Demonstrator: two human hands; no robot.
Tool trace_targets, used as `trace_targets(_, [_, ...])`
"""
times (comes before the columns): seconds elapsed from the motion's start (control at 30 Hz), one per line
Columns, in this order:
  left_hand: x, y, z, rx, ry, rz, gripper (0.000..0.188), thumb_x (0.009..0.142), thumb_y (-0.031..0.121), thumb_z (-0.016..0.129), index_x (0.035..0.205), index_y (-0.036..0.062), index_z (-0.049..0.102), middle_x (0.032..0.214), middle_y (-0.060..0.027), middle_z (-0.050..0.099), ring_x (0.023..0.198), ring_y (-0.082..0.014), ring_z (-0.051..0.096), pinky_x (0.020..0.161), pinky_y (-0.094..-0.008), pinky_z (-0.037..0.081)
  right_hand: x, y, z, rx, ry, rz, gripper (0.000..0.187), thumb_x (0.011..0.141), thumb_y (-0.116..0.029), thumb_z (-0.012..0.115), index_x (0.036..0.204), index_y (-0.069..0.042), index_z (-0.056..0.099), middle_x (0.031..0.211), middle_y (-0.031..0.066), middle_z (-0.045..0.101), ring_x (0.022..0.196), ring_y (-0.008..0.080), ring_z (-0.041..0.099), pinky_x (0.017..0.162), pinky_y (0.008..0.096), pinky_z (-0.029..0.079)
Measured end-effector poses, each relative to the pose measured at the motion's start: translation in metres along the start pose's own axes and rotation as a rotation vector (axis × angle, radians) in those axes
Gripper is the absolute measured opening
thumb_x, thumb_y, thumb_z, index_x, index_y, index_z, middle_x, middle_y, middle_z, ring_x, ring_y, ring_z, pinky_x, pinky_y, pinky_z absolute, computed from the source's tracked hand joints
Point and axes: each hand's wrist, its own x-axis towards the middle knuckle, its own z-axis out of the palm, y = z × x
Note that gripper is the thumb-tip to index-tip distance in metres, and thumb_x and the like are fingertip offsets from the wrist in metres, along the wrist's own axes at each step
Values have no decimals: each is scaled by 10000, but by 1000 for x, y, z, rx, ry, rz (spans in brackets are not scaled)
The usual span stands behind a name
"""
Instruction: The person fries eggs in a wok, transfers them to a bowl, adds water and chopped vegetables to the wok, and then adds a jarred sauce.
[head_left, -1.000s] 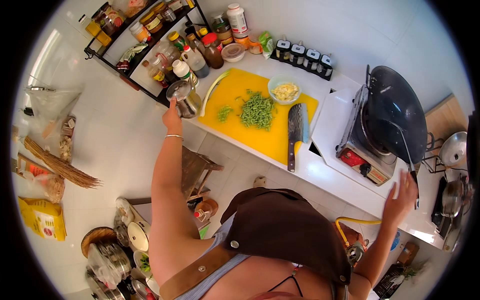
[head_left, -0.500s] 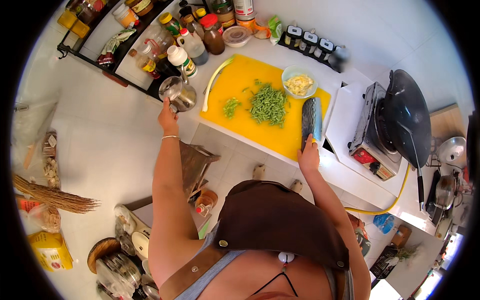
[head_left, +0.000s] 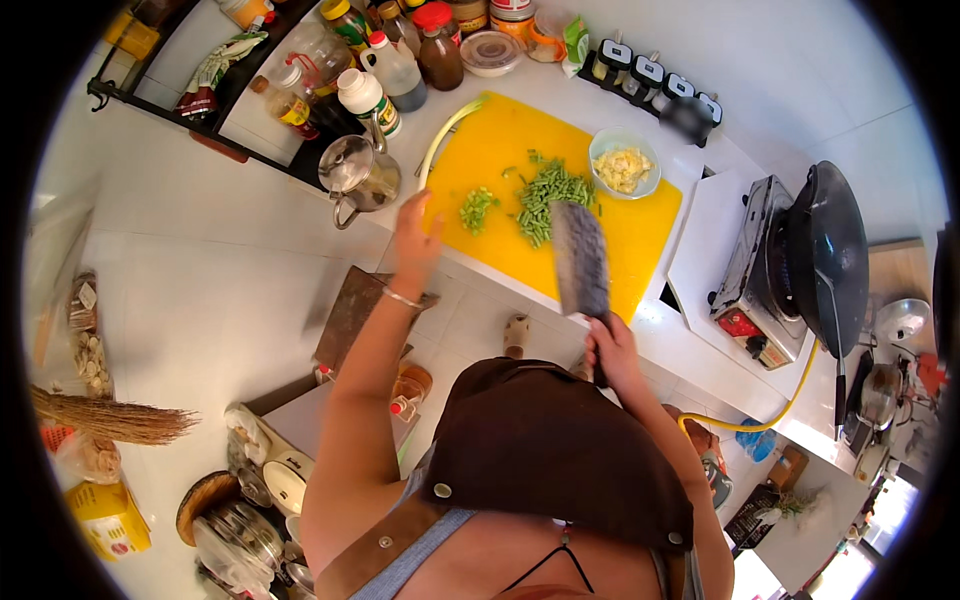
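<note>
My right hand [head_left: 614,350] gripped handle of cleaver [head_left: 582,258], blade over near edge of yellow cutting board [head_left: 645,255]; could not tell whether blade touched it; my left hand [head_left: 412,245], blurred, fingers loosely spread, near board's left corner; chopped green pieces [head_left: 552,192] lay mid-board, smaller pile [head_left: 477,209] left of them; bowl [head_left: 651,181] sat far right; lidded pot [head_left: 358,172] stood on worktop [head_left: 545,90], left of board.

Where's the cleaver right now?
In the head view, right of centre: the cleaver is in the grip of the right hand, its blade overlapping the yellow cutting board beside chopped green pieces.
</note>
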Motion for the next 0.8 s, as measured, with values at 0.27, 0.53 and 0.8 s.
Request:
trace_targets(0.27, [7, -16, 90, 23, -69, -81, 455, 919, 190, 529, 1301, -44, 449, 1343, -234, 475, 1268, -387, 420, 1064, -449, 318, 79, 39, 80, 120, -43, 24, 189, 967, -236, 528, 927, -62, 469, 652, 22, 484, 453, 103, 462, 409, 263, 420])
trace_targets(0.53, [5, -5, 110, -71, -113, -170, 464, 956, 208, 487, 1343, -40, 424, 1361, -223, 465, 1285, -375, 408, 1086, -435, 297, 97, 38, 109, 227, -67, 90, 216, 968, -233, 527, 895, -64, 413, 639, 22, 479, 463, 105, 468, 422, 271, 428])
trace_targets(0.8, [8, 17, 110, -246, -78, -242, 440, 966, 183, 481, 1353, -21, 427, 1378, -208, 460, 1289, -363, 414, 1085, -404, 305, 99, 39, 123, 406, -187, 80, 195, 950, -203, 549, 891, -70, 418, 628, 22, 479, 431, 106, 450, 384, 272, 408])
